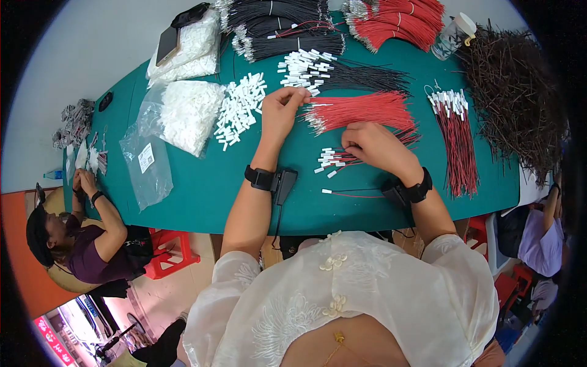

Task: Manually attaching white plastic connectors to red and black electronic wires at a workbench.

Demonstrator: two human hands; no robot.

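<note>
A bundle of loose red wires [364, 111] with bare metal ends lies on the green table in front of me. My left hand [281, 113] is closed in a pinch at the bundle's left end, just below the white connectors [306, 68] on the black wires [370, 78]. What sits between its fingertips is too small to make out. Over the near edge of the red bundle, my right hand [376, 147] has its fingers curled together, hiding anything in them. Red-and-black wires with white connectors [330, 160] lie below it. Nearer to me rests a single connector-tipped wire pair [327, 191].
Left of my hands are loose white connectors [240, 110] and a bag of connectors [192, 116]. Black bundles [287, 27] and red bundles [400, 24] line the back. Finished-looking wires [455, 140], a clear bottle [452, 37] and a dark wire heap [516, 92] stand right. Another person sits left.
</note>
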